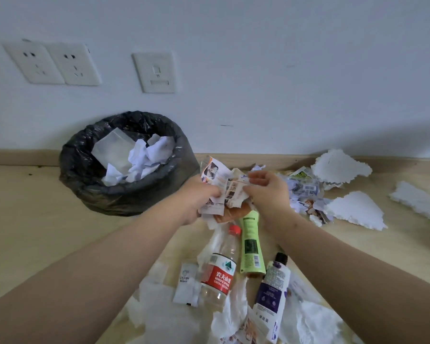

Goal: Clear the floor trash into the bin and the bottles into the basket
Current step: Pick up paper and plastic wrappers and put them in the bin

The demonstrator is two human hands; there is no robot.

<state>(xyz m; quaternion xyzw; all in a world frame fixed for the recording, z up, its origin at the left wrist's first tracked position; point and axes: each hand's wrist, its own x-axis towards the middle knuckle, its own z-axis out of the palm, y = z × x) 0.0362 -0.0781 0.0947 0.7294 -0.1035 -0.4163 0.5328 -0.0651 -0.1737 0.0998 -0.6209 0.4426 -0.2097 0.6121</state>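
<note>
My left hand (196, 197) and my right hand (268, 192) together grip a bunch of crumpled printed paper scraps (221, 184) just above the floor, to the right of the bin (124, 165). The bin has a black liner and holds white crumpled paper. Below my hands lie three bottles on the floor: a clear water bottle with a red cap and label (220, 266), a green bottle (251, 244) and a purple-and-white tube (271, 291). No basket is in view.
White tissue (164, 309) and a small white sachet (186, 284) lie around the bottles. More torn paper and wrappers (303, 189) and white foam pieces (355, 209) are scattered to the right along the baseboard. Wall sockets (52, 63) sit above the bin.
</note>
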